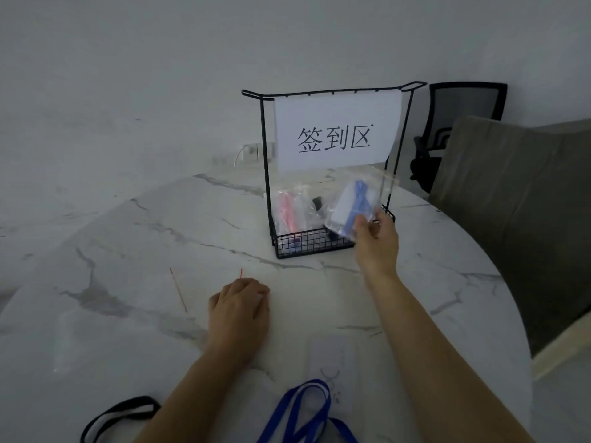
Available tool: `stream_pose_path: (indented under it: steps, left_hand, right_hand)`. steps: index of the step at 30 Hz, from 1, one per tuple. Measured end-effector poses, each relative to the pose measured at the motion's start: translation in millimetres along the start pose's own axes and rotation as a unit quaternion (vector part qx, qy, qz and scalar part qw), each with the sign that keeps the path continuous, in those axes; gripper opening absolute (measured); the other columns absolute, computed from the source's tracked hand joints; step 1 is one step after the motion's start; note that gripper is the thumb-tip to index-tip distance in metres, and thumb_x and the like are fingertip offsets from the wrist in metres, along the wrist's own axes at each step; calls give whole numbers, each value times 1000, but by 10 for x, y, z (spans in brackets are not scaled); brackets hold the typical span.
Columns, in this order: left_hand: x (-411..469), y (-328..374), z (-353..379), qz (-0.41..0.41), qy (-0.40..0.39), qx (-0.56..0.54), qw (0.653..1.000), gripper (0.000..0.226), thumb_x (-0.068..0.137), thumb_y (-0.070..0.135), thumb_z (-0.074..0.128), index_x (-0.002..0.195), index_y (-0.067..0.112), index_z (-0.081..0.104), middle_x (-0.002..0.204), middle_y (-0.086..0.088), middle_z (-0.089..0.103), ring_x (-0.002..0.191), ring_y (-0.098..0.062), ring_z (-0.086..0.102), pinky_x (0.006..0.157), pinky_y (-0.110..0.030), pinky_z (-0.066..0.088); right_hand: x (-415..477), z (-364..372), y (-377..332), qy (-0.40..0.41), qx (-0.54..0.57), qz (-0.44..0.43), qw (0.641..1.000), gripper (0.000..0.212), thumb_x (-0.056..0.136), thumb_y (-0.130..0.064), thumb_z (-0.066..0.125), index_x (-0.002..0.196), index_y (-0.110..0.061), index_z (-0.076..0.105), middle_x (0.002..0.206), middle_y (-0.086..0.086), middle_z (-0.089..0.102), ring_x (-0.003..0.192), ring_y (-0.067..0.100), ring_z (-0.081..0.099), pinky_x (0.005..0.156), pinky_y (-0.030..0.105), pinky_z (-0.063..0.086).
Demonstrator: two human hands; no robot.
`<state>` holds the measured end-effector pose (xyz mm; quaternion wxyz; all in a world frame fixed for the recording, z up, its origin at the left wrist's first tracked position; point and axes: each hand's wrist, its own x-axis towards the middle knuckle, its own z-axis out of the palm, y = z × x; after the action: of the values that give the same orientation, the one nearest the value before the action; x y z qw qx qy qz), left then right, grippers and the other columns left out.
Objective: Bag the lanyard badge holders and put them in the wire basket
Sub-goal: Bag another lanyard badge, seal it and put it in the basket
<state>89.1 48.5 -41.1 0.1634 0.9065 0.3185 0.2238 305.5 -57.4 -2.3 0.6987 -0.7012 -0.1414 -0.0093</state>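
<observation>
My right hand point(377, 247), fingers clamped on the bagged blue holder point(351, 203), is at the wire basket point(307, 246), pink bag point(287, 212) already in; blue lanyard point(303, 410) and black lanyard point(118, 414) lie unbagged; whether my left hand point(238, 310) grips anything I cannot tell

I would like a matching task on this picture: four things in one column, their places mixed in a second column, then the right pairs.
Things:
1. blue-lanyard bag
2. pink-lanyard bag
3. black lanyard
4. sign

Places:
A. hangs from the top bar
B. lies on the table, near left
C. stands in the basket
D. pinched by the right hand

Pairs: 1-D, 2-C, 3-B, 4-A
</observation>
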Motion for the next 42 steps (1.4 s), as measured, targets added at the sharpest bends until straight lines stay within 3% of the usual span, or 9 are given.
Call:
stream_pose_path:
  steps: [4,9,14,17,22,27,31,36,42]
  left_hand:
    - [4,-4,-33,1,3,-20,1000,19,98,22,51,109,24,67,121,5,62,111,-16,55,102,-30,29]
    - [-19,-5,-19,-3,-3,-32,999,19,97,21,54,108,24,69,123,5,62,115,-16,54,105,-31,27]
    - [11,-9,-24,-3,-7,-36,999,19,97,21,54,109,25,69,125,5,61,119,-17,52,106,-33,27]
    - [-2,-42,-30,-8,-2,-42,999,19,97,20,54,108,25,69,125,5,61,119,-17,52,105,-31,26]
    - [26,-43,-23,-26,-1,-51,998,25,94,11,54,112,22,68,124,3,61,119,-18,52,104,-31,28]
    - [44,-68,-51,-53,1,-54,997,31,91,7,52,115,21,67,124,0,62,120,-21,51,104,-32,29]
    - [26,-62,-78,-81,15,-73,994,34,90,4,51,115,20,68,126,-1,62,121,-23,51,108,-36,29]
    - [12,-55,-90,-87,21,-88,992,35,90,1,50,114,18,68,124,-4,63,119,-25,52,107,-37,32]
    - [16,-56,-81,-87,20,-87,992,35,95,3,46,116,20,66,128,-1,61,124,-22,49,111,-36,28]
  right_hand:
    - [299,180,-188,49,-73,-52,995,39,98,-26,58,133,-11,49,78,-14,58,69,-1,55,62,7,40]
    - [490,325,-167,-77,-300,-99,946,33,101,-24,53,132,-12,56,119,11,69,102,27,65,81,30,48]
    - [595,346,-233,-182,-430,-99,879,39,104,-26,39,95,-2,69,98,17,69,84,29,63,71,32,50]
    - [554,351,-246,-186,-490,-69,849,39,105,-32,37,117,-4,62,121,23,59,109,35,58,93,42,49]
    - [133,186,-132,-73,-340,-209,914,36,99,-42,51,123,-16,58,120,10,57,109,26,57,93,42,48]
    - [-367,-128,-79,-445,-270,-56,852,53,56,-76,79,97,-44,67,99,-19,65,90,-5,62,76,16,50]
    - [-524,-302,28,-494,-364,-101,783,67,36,-83,80,96,-58,64,104,-26,50,98,-10,48,83,17,44]
    - [-484,-277,84,-422,-314,-105,844,24,70,-62,77,86,-43,74,90,-17,63,83,-4,60,76,20,50]
    - [-474,-208,197,-280,-398,-163,858,30,93,-54,57,104,-28,66,101,-8,59,80,-1,53,71,17,42]
